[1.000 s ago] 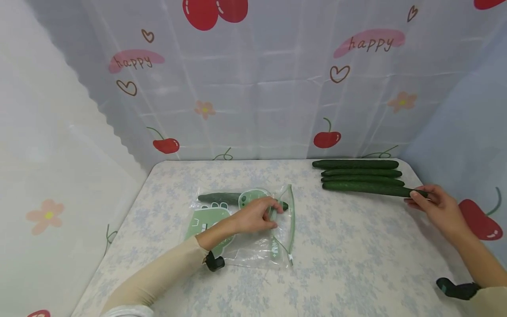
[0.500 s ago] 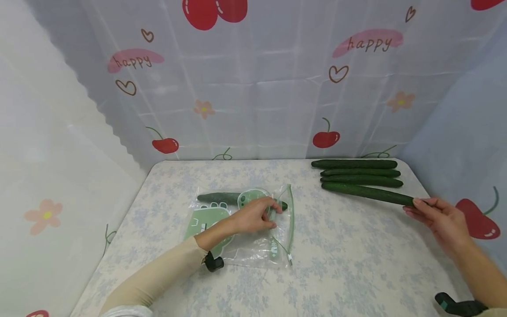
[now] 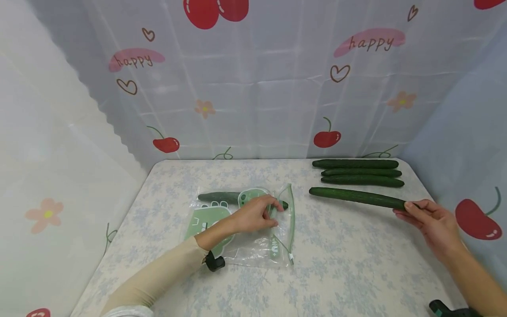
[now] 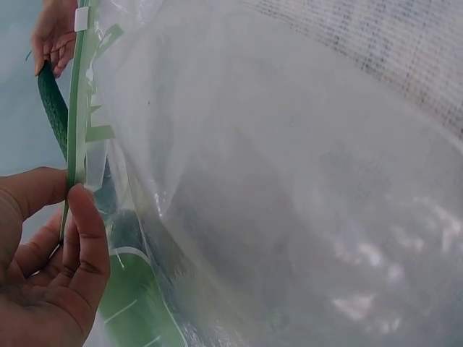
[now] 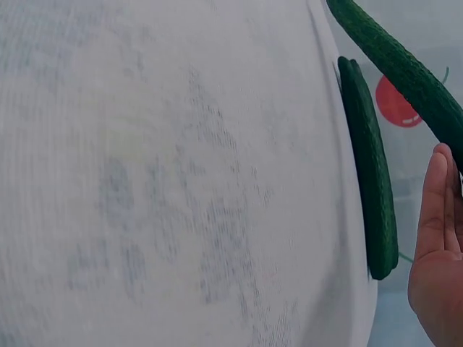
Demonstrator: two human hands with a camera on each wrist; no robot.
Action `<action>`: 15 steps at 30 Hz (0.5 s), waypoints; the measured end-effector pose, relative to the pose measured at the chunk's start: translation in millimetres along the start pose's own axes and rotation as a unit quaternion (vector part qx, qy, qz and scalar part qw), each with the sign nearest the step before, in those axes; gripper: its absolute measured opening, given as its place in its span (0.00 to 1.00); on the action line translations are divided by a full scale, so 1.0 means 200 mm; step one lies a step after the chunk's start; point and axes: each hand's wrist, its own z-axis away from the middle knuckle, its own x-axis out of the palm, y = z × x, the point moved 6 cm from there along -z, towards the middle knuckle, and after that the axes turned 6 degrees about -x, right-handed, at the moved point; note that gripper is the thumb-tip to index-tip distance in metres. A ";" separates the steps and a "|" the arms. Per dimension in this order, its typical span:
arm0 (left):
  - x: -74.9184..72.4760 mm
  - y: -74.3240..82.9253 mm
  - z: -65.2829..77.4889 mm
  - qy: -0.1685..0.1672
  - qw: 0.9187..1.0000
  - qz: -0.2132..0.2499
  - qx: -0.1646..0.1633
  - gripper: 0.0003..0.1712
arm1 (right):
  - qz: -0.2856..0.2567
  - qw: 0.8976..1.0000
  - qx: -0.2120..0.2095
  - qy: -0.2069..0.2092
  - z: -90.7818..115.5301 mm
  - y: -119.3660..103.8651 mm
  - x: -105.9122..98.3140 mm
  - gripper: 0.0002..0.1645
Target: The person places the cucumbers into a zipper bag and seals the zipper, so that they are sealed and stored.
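Observation:
In the head view my right hand [image 3: 433, 226] grips the right end of a long dark green cucumber [image 3: 356, 197]. This cucumber is held level, to the front of the row and apart from it; the right wrist view shows its bumpy skin [image 5: 398, 65]. My left hand [image 3: 253, 214] is at the mouth of a clear plastic zip bag [image 3: 249, 255] with green cartoon print. Close up in the left wrist view, thumb and fingers pinch the bag's green edge [image 4: 74, 130]. Inside the bag lies another cucumber [image 3: 219, 197], partly covered by the print and my hand.
Three cucumbers [image 3: 356, 172] lie side by side at the back right of the table [image 3: 336, 264], which has a pale floral cloth. Patterned curtains [image 3: 253, 114] stand behind the table and at both sides.
My right hand has drawn the front cucumber out of the row, moving it left and toward me, so a gap now separates them. My left hand and the bag stay put.

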 end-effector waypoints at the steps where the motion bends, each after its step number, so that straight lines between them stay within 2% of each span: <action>1: 0.00 0.00 0.00 0.001 1.000 0.004 0.002 0.21 | 0.000 1.000 -0.001 -0.002 0.00 0.00 0.01 0.18; 15: -0.02 0.04 -0.01 0.016 1.000 -0.010 0.008 0.22 | 0.046 0.998 0.032 -0.022 0.01 0.09 0.15 0.17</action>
